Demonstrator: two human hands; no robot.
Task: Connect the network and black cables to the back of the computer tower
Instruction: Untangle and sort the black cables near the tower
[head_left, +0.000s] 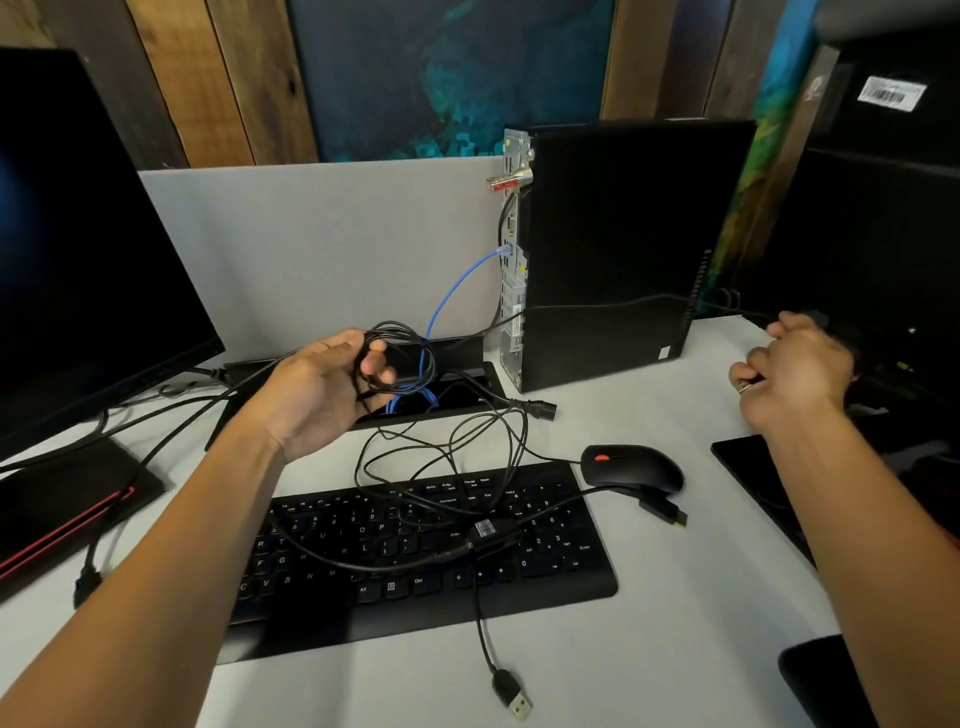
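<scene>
While the left hand (332, 384) curls its fingers (376, 364) around a loose coil of thin black cables (400, 343), the right hand (792, 369) is closed in a fist on a black cord (623, 303) running across the side of the computer tower (618, 249). That tower stands upright at the back of the white desk (675, 597), its rear panel facing left, with the blue network cable (457, 288) plugged in there and dropping into a slot in the desk. More black cable sprawls tangled over the keyboard (415, 551), ending in a USB plug (517, 701) near the front edge. A mouse (631, 467) sits right of the keyboard, a dark monitor (88, 260) at left.
</scene>
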